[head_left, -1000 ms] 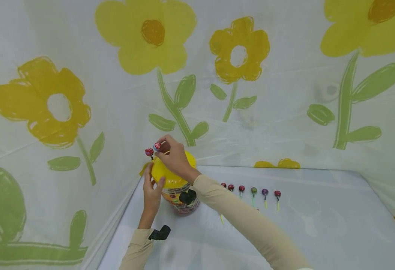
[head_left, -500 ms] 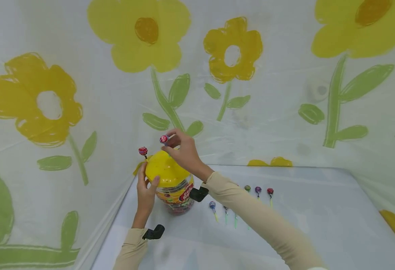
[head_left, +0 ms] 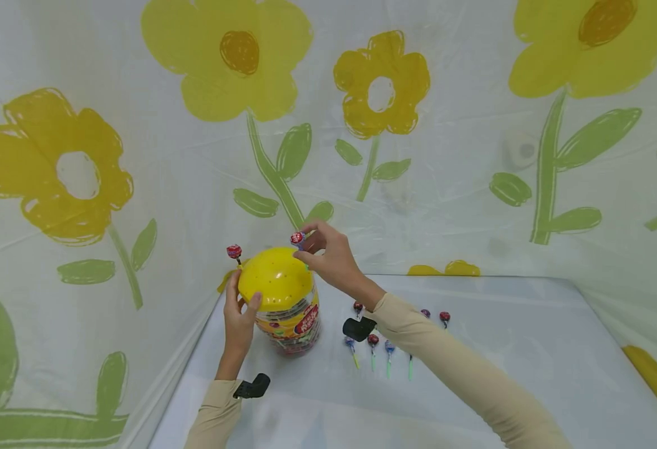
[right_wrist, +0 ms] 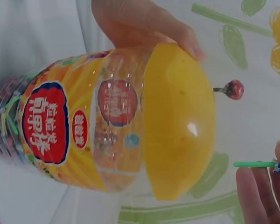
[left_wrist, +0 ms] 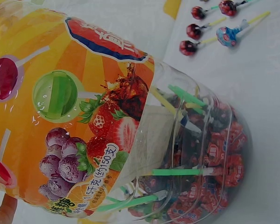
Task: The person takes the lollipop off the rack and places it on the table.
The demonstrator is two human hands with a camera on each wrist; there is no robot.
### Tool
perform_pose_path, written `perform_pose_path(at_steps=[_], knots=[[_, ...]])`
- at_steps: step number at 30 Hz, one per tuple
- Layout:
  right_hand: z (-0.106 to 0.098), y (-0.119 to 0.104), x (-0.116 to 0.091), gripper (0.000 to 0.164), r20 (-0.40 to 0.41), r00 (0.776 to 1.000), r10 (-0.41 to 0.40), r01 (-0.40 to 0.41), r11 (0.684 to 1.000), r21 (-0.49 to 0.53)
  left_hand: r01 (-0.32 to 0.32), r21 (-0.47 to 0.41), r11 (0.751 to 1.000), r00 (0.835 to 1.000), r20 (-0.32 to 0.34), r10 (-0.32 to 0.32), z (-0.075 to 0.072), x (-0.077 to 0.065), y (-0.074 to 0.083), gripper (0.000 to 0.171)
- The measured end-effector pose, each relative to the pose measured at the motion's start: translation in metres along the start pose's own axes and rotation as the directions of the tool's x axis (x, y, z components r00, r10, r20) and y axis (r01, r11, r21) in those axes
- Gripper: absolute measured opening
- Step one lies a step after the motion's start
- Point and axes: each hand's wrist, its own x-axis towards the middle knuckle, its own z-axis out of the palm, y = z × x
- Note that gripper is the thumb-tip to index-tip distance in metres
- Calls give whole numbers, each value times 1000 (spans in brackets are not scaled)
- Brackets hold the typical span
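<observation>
A clear candy jar (head_left: 287, 323) with a domed yellow lid (head_left: 277, 277) stands on the table. My left hand (head_left: 241, 315) grips it from the left at lid level, thumb on the near side. One red-wrapped lollipop (right_wrist: 234, 89) sticks up from the lid's far-left part. Above the lid's right edge, my right hand (head_left: 334, 257) pinches another lollipop (head_left: 297, 239), wrapped in red and blue. Its green stick (right_wrist: 253, 164) points at the lid in the right wrist view, its tip apart from it. Through the jar's wall, wrapped lollipops (left_wrist: 224, 151) show at the bottom.
Several lollipops (head_left: 373, 340) lie in rows on the white table (head_left: 502, 374) right of the jar, some behind my right forearm. A white cloth with printed flowers (head_left: 381, 93) hangs behind and to the left. A black camera (head_left: 359, 328) sits on my right wrist.
My right hand has moved right with its lollipop, from beside the standing lollipop to the lid's right edge. My left hand keeps its grip. The head view has shifted slightly.
</observation>
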Motion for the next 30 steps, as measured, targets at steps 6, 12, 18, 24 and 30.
perform_pose_path(at_steps=[6,12,18,24,30], knots=[[-20,8,-11,31,26,999,40,-40,999,23,-10,-9,1000,1000,12,10,0,1,-1,61],[-38,16,-23,32,50,995,90,-91,996,19,-18,-16,1000,1000,20,19,-1,1,0,63],[-49,21,-38,33,70,985,159,-160,987,14,-24,-3,1000,1000,14,24,-2,1,-2,63],[-59,27,-52,34,69,976,205,-203,979,-30,-5,4,1000,1000,24,5,-3,0,0,62],[-71,37,-66,34,76,968,240,-240,971,-4,-12,10,1000,999,34,11,-2,-1,22,60]])
